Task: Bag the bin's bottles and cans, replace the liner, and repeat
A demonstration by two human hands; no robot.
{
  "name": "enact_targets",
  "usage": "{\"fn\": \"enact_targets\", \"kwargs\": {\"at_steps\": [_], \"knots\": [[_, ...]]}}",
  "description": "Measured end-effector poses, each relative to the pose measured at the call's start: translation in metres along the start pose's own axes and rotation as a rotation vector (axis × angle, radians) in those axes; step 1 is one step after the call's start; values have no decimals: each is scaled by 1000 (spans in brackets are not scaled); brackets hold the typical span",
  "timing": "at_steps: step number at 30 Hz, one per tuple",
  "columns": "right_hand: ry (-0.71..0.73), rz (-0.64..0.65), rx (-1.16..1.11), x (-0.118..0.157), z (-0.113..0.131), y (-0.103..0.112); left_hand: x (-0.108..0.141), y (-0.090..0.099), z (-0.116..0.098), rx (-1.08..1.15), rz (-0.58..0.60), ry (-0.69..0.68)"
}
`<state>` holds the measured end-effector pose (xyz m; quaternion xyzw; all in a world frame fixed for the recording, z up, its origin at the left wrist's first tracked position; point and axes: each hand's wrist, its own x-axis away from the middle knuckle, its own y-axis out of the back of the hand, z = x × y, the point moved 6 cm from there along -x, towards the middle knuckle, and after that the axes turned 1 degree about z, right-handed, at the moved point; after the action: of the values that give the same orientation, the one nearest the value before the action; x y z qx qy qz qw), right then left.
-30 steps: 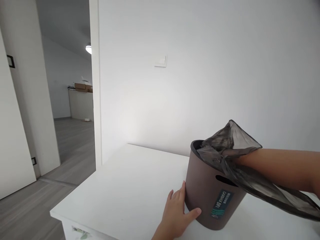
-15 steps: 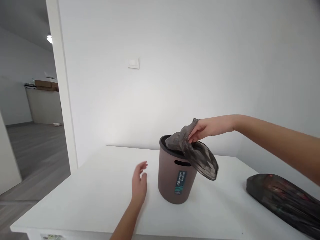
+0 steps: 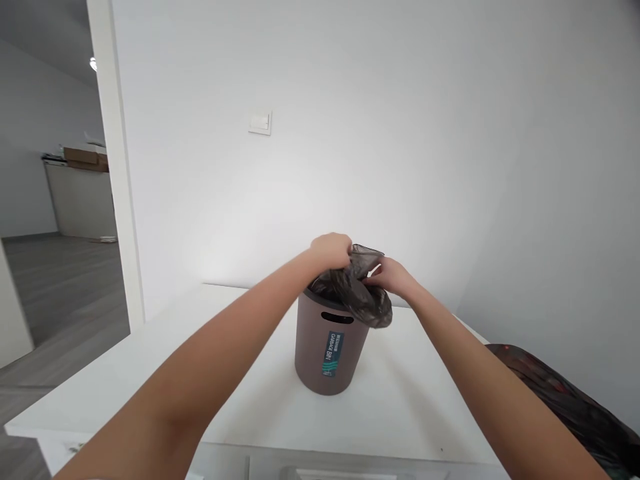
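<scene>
A brownish-mauve garbage bin [image 3: 320, 353] with a slot handle and a blue label stands upright on the white tabletop. Dark, see-through plastic spills over its rim: a garbage bag [image 3: 367, 303], partly inside the bin and hanging over the right side. Above the rim, my left hand [image 3: 333, 251] is closed on the bag's edge at the back left. My right hand [image 3: 393, 275] pinches the bag at the right, thumb and fingers on the film. How far the bag reaches down inside is hidden.
A filled black plastic bag [image 3: 560, 393] lies at the table's right end, partly behind my right forearm. The white table [image 3: 240, 417] meets a wall with a light switch [image 3: 261, 123]. At the left, a doorway shows cardboard boxes [image 3: 85, 157] on a cabinet.
My left hand has risen from beside the bin and taken hold of the bag. My right hand has shifted slightly, and the bag's hanging part is bunched closer to the rim.
</scene>
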<state>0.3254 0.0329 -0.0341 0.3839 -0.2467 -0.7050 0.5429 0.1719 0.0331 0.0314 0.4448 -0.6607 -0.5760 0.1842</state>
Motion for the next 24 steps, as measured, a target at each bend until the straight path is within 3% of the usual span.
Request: {"fn": "enact_targets", "kwargs": {"at_steps": [3,7,10,13,17,21,22,24], "knots": [[-96,30,-310,-7,-22,10,-35,1,44,89,1,21],[-241,37,-716,-16,-63,10,-49,-6,110,474,23,198],[-308,21,-739,-18,-81,2,-42,-25,144,563,78,329],[-363,52,-686,-8,-84,-4,-27,-44,168,597,162,404],[-398,127,-605,19,-87,3,-1,-54,188,658,281,478],[-376,261,-517,33,-106,17,25,-49,183,629,439,500],[-340,293,-480,33,-110,20,29,-44,178,596,414,485],[-221,266,-402,30,-114,29,35,-28,164,507,191,409]]}}
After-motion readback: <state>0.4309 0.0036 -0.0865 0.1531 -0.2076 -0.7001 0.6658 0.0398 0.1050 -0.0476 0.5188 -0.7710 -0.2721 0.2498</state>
